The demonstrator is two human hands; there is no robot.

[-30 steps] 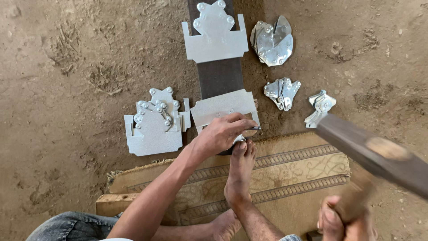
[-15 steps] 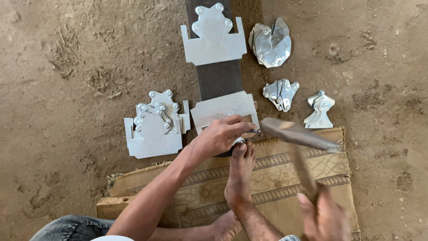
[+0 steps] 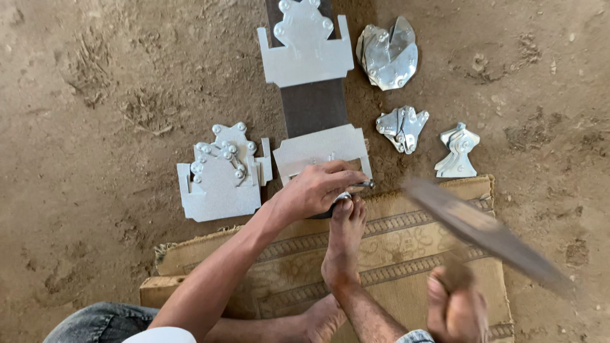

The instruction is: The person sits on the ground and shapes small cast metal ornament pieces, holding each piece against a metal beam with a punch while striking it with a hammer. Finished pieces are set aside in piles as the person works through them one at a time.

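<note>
Since half a second ago the hammer (image 3: 489, 232) has swung back up to the right, blurred, with the right hand (image 3: 454, 308) gripping its handle. The left hand (image 3: 314, 189) pinches a small punch (image 3: 362, 185) against the sheet-metal piece (image 3: 321, 151) under its fingers, beside the foot (image 3: 343, 244).

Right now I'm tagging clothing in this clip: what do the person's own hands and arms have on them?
Nothing on either: the left hand is bare, with no glove, ring or watch visible, its forearm uncovered. The right hand is gloveless too, though motion-blurred.
</note>
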